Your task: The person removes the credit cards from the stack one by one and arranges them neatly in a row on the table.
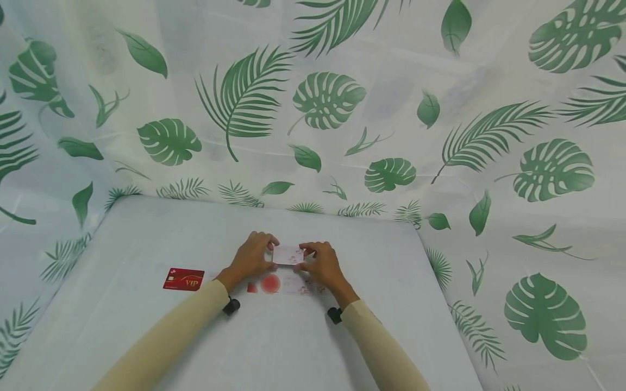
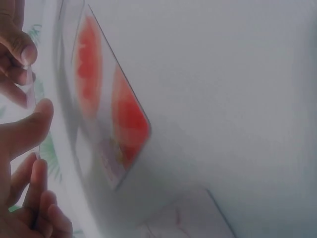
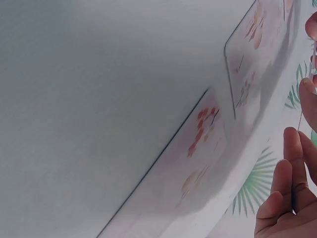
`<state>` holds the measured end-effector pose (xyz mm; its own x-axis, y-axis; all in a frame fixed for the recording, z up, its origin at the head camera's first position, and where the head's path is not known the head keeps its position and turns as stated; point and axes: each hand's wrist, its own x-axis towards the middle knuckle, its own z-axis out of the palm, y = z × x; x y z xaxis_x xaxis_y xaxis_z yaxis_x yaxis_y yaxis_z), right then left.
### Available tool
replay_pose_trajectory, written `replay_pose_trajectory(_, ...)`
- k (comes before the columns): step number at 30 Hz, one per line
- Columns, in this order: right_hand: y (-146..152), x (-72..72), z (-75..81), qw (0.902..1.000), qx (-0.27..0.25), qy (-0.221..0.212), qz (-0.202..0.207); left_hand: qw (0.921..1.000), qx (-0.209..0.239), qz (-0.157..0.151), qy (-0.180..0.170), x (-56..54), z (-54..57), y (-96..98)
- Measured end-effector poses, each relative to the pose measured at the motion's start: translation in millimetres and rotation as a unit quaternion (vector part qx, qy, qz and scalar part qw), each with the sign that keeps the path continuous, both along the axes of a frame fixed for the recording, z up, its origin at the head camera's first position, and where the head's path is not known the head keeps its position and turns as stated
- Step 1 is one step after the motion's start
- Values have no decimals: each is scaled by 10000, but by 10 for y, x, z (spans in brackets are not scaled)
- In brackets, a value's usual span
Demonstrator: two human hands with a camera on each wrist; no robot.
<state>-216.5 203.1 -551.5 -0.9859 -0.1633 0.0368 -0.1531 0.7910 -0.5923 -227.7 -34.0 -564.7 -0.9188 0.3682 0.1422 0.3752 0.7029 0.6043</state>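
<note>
Both hands hold a thin, pale card with a faint pinkish floral print, raised over the white table. My left hand pinches its left edge between thumb and fingers. At the opposite edge, my right hand grips it the same way. The wrist views show this card nearly edge-on. Below the hands lies a card with a red round print, and beside it a pale floral card. Another floral card is partly hidden by my right wrist in the head view.
A red card marked VIP lies left of my left forearm. Close to it, a pale card shows in the left wrist view. The white table meets a leaf-patterned curtain at its back and sides.
</note>
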Motion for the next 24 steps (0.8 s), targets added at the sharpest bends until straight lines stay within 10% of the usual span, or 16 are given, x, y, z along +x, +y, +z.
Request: replay_pose_trajectory(24, 444, 206, 56, 10000, -14, 68, 14, 9995, 110, -295, 54, 122, 146, 294)
